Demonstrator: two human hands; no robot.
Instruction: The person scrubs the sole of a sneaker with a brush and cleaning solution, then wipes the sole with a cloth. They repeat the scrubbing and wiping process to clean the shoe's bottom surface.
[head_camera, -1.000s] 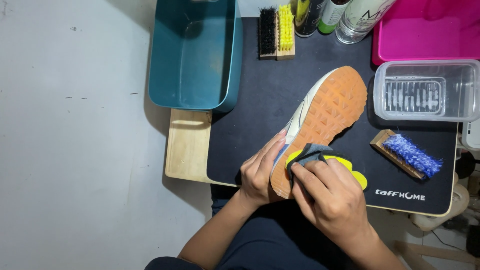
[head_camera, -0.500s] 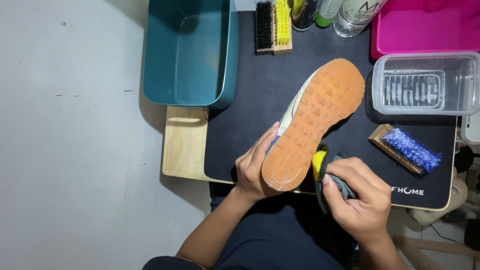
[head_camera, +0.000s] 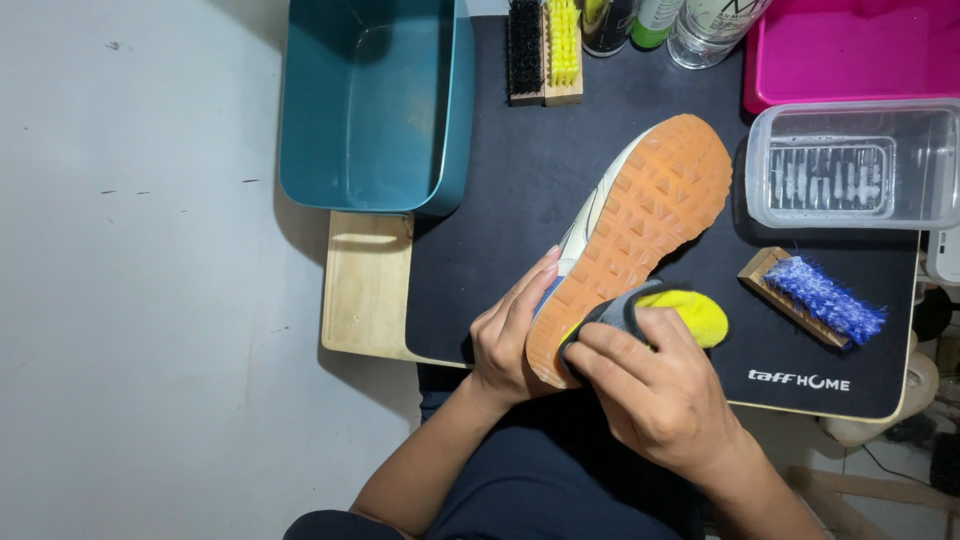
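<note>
Left hand (head_camera: 510, 340) grips the shoe (head_camera: 630, 235) sole-up. Right hand (head_camera: 655, 390) fingers clamp a grey-yellow cloth (head_camera: 670, 310) onto its heel.

The shoe (head_camera: 640, 215) shows an orange-tan sole with a raised diamond grid and a cream upper. The cloth (head_camera: 655, 310) is grey and bright yellow. The mat (head_camera: 520, 230) is black, the tub (head_camera: 370, 100) teal, the tray (head_camera: 850, 45) hot pink. 1 brush (head_camera: 822, 297) has blue bristles; 2 others (head_camera: 543, 45) are black and yellow.
</note>
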